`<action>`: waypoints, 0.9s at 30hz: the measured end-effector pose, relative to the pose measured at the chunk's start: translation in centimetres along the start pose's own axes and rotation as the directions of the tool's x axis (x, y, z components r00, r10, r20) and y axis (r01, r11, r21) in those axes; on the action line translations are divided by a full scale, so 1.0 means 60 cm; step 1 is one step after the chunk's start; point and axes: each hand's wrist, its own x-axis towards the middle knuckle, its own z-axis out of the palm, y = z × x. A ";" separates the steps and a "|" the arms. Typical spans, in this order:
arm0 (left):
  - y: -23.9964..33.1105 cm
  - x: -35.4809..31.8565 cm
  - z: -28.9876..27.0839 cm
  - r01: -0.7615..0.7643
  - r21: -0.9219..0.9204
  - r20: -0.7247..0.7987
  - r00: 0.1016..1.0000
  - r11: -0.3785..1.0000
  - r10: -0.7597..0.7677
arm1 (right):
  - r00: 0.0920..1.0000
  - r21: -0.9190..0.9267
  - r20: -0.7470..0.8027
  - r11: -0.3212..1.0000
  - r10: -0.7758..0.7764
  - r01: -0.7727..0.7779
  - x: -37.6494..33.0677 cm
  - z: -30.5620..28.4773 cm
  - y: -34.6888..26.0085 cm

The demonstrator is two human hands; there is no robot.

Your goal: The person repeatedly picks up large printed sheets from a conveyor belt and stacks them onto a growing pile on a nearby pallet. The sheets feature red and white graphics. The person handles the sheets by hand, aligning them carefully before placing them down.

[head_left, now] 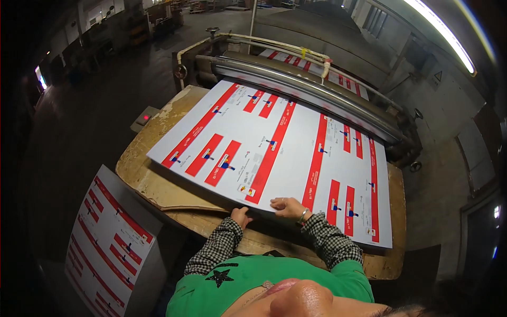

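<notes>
A large white printed sheet with red bars lies flat on a worn wooden feed table, its far edge at a long metal roller. My right hand rests palm down on the sheet's near edge, fingers spread. My left hand is just under that near edge, fingers curled against the sheet's underside; whether it pinches the sheet I cannot tell. Both sleeves are black-and-white check under a green top.
A stack of similar printed sheets stands at my lower left on a grey block. A small box with a red lit button sits at the table's left corner. Beyond the roller, more printed sheets lie in the machine. Dark floor spreads left.
</notes>
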 end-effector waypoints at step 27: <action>0.015 -0.051 0.045 0.080 0.127 -0.306 0.951 0.989 -0.038 | 0.987 -0.104 -0.162 0.994 0.018 -0.035 -0.024 -0.038 -0.080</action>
